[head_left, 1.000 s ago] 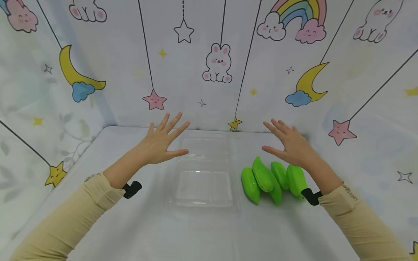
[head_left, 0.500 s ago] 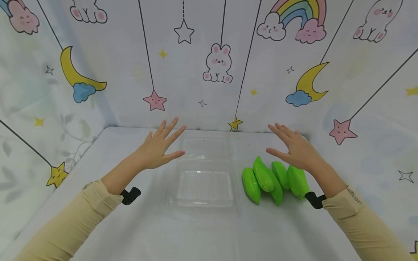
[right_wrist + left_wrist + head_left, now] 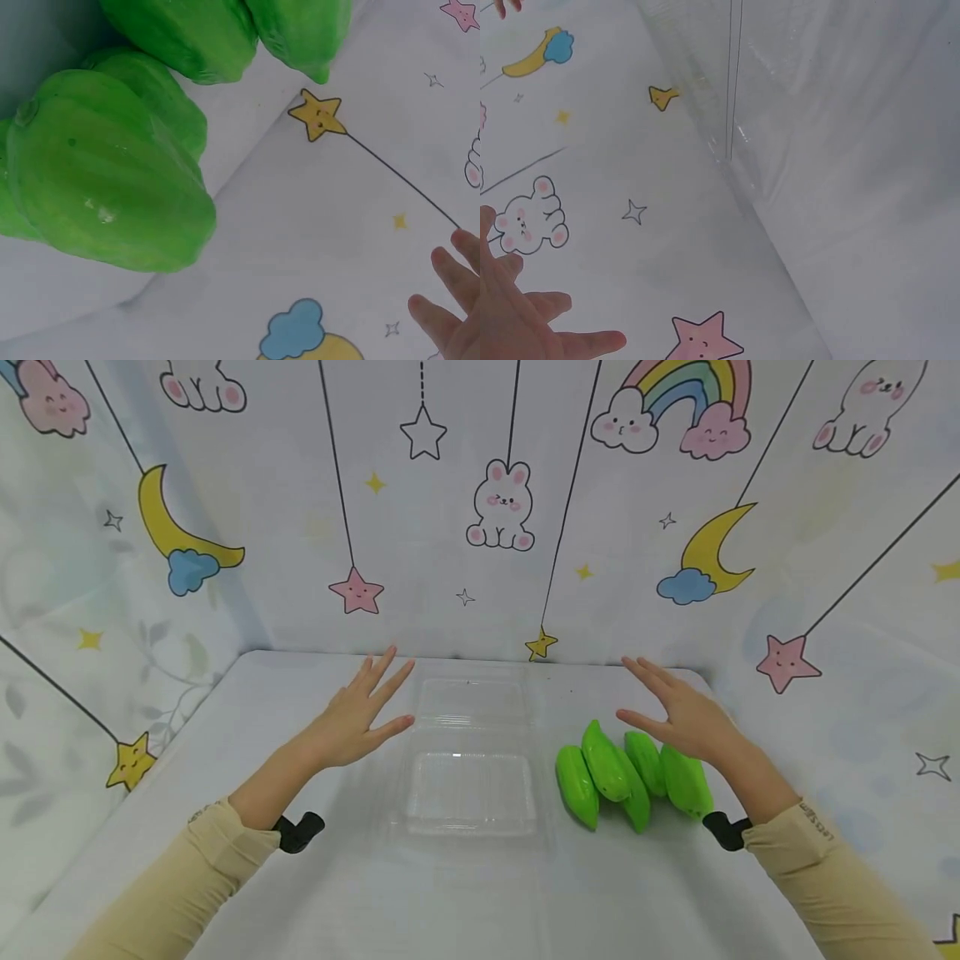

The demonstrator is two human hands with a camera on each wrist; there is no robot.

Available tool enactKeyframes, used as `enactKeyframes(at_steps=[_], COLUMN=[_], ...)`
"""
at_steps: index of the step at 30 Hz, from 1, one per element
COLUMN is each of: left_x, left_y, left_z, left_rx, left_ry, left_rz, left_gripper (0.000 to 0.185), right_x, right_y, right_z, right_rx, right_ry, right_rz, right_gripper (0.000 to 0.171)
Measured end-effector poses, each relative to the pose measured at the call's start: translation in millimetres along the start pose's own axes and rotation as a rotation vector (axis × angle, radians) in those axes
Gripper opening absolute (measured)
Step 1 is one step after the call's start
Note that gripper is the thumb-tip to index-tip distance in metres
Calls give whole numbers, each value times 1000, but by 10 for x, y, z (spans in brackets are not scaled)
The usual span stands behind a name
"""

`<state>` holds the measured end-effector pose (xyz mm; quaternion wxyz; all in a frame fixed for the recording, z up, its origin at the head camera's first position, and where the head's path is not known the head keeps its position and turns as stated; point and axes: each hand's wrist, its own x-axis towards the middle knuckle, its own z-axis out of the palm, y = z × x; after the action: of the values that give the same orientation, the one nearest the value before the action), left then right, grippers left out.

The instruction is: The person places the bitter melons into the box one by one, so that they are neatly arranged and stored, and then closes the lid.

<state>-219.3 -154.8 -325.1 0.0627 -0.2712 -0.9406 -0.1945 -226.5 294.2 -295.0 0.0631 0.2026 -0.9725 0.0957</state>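
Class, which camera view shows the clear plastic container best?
The head view: the whole clear plastic container lies open on the white table, between the left hand and the green fruits. The left wrist view catches only a blurred transparent edge; the right wrist view shows none of it.

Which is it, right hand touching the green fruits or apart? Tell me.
Apart. In the head view the right hand hovers with straight fingers over the green fruits. The right wrist view shows its fingertips against the backdrop, well away from them.
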Motion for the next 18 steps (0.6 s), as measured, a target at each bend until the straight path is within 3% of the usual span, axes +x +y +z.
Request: enactKeyframes(at_steps=[10, 18], left_x=[-134, -273], left_y=[-10, -45], left_z=[188, 383], left_rx=[-69, -216], left_ry=[-14, -36], left_rz=[-23, -50], left_gripper=[72, 74], right_x=[-96, -142], right_y=[68, 87], right_z=[133, 229], right_rx=[40, 71], right_ry=[-10, -22], right_rz=[2, 5], right_gripper=[75, 74])
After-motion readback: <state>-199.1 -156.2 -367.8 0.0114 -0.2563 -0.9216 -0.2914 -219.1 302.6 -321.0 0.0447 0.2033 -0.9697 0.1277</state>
